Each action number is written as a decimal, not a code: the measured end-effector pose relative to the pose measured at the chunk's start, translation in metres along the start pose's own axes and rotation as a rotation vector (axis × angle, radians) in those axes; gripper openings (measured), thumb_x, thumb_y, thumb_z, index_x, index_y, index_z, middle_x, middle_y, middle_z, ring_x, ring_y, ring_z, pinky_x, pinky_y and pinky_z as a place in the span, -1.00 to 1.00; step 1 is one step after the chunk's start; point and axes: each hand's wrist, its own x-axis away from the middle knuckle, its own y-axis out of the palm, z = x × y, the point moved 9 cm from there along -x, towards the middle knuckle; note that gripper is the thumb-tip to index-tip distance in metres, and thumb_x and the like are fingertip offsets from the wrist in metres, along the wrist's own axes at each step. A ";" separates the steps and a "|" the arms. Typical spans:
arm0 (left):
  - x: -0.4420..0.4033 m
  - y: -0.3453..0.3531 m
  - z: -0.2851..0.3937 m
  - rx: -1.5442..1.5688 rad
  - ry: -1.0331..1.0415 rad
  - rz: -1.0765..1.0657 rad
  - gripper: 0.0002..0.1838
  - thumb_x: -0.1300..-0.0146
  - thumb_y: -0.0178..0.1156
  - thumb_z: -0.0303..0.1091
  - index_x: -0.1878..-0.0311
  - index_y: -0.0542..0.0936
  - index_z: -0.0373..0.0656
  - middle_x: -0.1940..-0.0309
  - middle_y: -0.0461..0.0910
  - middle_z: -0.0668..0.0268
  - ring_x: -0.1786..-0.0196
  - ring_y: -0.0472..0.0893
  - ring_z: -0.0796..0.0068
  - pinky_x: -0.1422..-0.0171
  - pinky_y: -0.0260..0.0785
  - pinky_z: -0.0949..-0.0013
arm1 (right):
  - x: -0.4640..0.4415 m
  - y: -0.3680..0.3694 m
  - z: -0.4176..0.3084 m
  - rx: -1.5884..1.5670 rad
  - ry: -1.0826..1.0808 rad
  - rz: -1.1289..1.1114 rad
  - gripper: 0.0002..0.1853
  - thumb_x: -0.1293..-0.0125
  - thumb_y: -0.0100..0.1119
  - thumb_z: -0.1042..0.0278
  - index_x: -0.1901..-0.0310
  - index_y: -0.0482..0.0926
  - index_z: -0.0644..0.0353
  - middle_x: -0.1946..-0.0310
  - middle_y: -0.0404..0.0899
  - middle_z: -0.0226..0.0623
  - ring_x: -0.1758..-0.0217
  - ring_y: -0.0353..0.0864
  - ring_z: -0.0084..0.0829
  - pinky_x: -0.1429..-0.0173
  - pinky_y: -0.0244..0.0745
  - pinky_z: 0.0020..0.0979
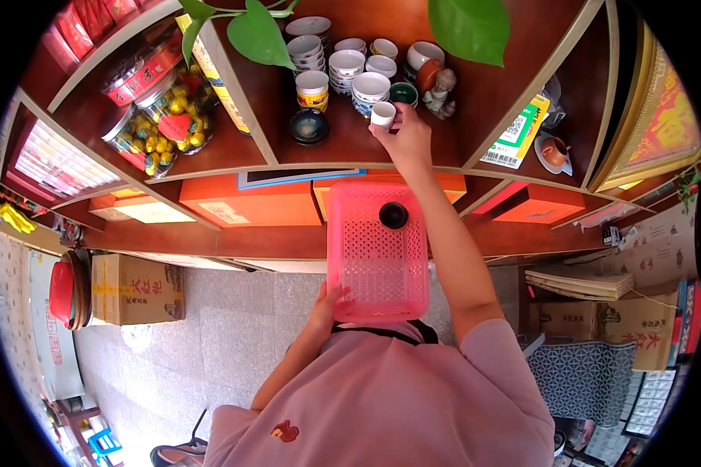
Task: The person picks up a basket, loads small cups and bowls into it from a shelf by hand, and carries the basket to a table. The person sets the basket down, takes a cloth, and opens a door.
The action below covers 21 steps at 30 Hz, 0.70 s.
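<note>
My left hand (327,306) grips the near left edge of a pink plastic basket (337,257), held in front of my body. Inside the basket, toward its far end, sits one small dark cup (393,215). My right hand (407,136) reaches over to the shelf, its fingers pinched on a small white cup (382,114). Close behind that cup are stacked white-and-blue bowls (371,87) and a green cup (403,94). Dark bowls (309,126) and a yellow-patterned cup stack (312,89) stand to the left. A small figurine (442,93) is to the right.
Green leaves (258,35) hang over the shelf (288,156). Jars of yellow-wrapped pieces (175,117) fill the left compartment; a brown teapot (554,151) sits in the right one. Orange boxes (249,204) lie below. A cardboard box (136,288) stands on the floor at left.
</note>
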 end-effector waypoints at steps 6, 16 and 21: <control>-0.007 -0.007 -0.002 -0.035 0.023 0.031 -0.47 -0.43 0.05 -0.15 -0.36 0.23 -0.14 -0.14 0.45 0.20 -0.19 0.46 0.32 -0.24 0.39 0.17 | 0.045 -0.039 -0.027 -0.293 0.012 -0.019 -0.51 -0.03 0.46 0.40 0.00 0.51 0.31 0.19 0.69 -0.15 0.11 0.72 -0.41 0.07 0.70 -0.40; -0.004 -0.005 0.001 -0.069 0.014 0.023 -0.52 -0.46 -0.03 -0.24 -0.38 0.24 -0.14 -0.13 0.49 0.21 -0.16 0.50 0.36 -0.28 0.36 0.23 | 0.135 0.021 0.031 0.150 -0.088 -0.450 -0.62 0.04 0.42 0.29 0.16 0.54 0.18 0.19 0.62 -0.15 0.14 0.63 -0.13 0.06 0.54 -0.17; -0.006 -0.007 -0.002 -0.068 0.020 0.013 -0.52 -0.48 -0.05 -0.25 -0.41 0.23 -0.12 -0.17 0.49 0.19 -0.19 0.51 0.33 -0.28 0.37 0.21 | 0.148 0.017 0.046 0.277 -0.005 -0.443 -0.60 0.06 0.46 0.23 0.17 0.57 0.11 0.20 0.64 -0.21 0.12 0.63 -0.14 0.04 0.54 -0.18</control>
